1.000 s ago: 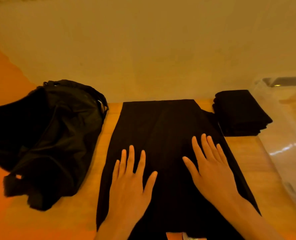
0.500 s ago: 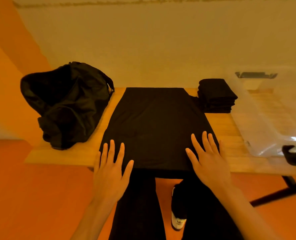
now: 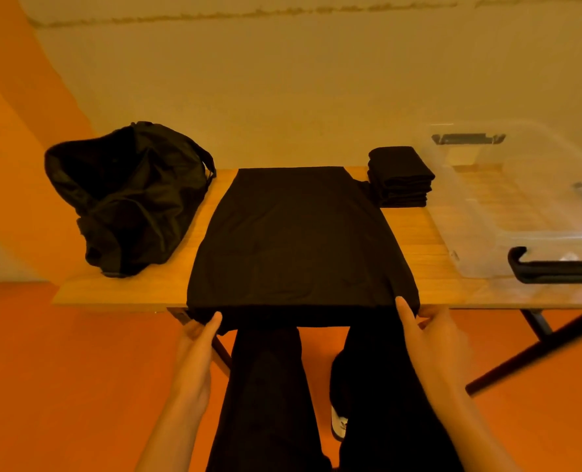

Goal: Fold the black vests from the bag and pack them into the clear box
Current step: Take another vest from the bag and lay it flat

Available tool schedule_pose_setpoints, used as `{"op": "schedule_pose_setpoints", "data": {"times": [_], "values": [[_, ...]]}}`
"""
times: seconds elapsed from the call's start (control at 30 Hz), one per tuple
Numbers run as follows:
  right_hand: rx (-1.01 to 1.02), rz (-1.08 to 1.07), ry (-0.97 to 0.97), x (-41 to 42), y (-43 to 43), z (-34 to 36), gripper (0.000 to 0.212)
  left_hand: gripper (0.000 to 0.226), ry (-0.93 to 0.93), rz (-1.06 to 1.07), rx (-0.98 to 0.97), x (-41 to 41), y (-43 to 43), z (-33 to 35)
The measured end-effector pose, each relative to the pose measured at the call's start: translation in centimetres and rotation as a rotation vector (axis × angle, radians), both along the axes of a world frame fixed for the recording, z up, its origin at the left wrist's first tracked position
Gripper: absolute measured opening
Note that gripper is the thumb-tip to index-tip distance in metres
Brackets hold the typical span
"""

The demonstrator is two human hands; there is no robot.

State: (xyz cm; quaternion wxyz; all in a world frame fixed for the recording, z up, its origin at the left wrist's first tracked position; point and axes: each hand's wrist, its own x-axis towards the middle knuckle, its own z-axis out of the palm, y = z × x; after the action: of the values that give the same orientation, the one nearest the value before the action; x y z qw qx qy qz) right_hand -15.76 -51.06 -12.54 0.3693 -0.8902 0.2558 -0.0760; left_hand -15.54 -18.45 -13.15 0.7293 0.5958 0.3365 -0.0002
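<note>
A black vest (image 3: 299, 233) lies flat across the middle of the wooden table (image 3: 129, 287), its near hem hanging over the front edge. My left hand (image 3: 197, 338) pinches the hem's left corner below the table edge. My right hand (image 3: 425, 325) pinches the right corner. A stack of folded black vests (image 3: 400, 175) sits at the back right of the flat vest. The black bag (image 3: 129, 195) slumps on the table's left end. The clear box (image 3: 521, 206) stands at the right, its inside showing nothing black.
A black clip handle (image 3: 555, 267) sits on the clear box's near rim, another (image 3: 468, 138) on its far rim. The wall runs just behind the table. Black table legs (image 3: 538, 349) angle down at the right. My legs stand in front over the orange floor.
My head has drawn back, so the whole table shows. Both hands slid off the vest's top toward me and now pinch its near corners at the table edge.
</note>
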Motion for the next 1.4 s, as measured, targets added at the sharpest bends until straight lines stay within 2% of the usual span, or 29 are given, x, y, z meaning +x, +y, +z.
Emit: {"op": "schedule_pose_setpoints", "data": {"times": [0.1, 0.2, 0.33, 0.4, 0.5, 0.6, 0.67, 0.73, 0.83, 0.9, 0.97, 1.2, 1.4], "values": [[0.208, 0.031, -0.066, -0.3, 0.5, -0.6, 0.051, 0.036, -0.033, -0.024, 0.041, 0.1, 0.0, 0.2], [0.391, 0.004, -0.175, -0.5, 0.4, -0.8, 0.039, 0.022, -0.006, -0.045, 0.044, 0.1, 0.4, 0.4], [0.260, 0.052, -0.089, -0.9, 0.6, -1.6, 0.028, 0.021, 0.099, -0.058, 0.087, -0.2, 1.7, 0.2], [0.270, 0.091, -0.102, 0.0, 1.0, 0.7, 0.029, 0.018, 0.072, -0.091, 0.043, 0.8, 2.5, 1.5], [0.552, 0.111, -0.120, 3.1, 1.9, 7.9, 0.039, 0.016, -0.121, -0.089, -0.023, 4.1, 2.7, 7.4], [0.612, 0.183, -0.355, 4.6, 2.0, 16.0, 0.029, 0.022, -0.504, 0.018, 0.066, 5.2, 2.2, 14.7], [0.678, 0.163, -0.469, 4.3, 1.6, 17.5, 0.024, 0.023, -0.599, 0.075, 0.164, 4.1, 1.6, 15.9], [0.654, 0.102, -0.324, 3.7, 1.5, 14.7, 0.026, 0.021, -0.494, 0.101, 0.199, 2.6, 1.2, 13.1], [0.667, 0.013, -0.065, 2.3, 1.6, 7.2, 0.028, 0.016, -0.259, 0.108, 0.125, 0.5, 1.2, 7.0], [0.692, -0.050, 0.032, 1.1, 1.6, 4.0, 0.026, 0.018, -0.086, 0.123, 0.108, -0.7, 1.6, 4.2], [0.701, -0.087, 0.085, 0.2, 1.7, 2.8, 0.024, 0.023, 0.002, 0.109, 0.087, -1.3, 2.0, 3.0], [0.729, -0.132, 0.199, -1.0, 1.0, 3.2, 0.021, 0.026, 0.133, 0.007, -0.008, -1.9, 3.5, 1.2], [0.702, -0.077, 0.209, -1.4, 0.3, 3.1, 0.022, 0.023, 0.080, -0.045, -0.138, -1.5, 4.1, 1.1]]}}
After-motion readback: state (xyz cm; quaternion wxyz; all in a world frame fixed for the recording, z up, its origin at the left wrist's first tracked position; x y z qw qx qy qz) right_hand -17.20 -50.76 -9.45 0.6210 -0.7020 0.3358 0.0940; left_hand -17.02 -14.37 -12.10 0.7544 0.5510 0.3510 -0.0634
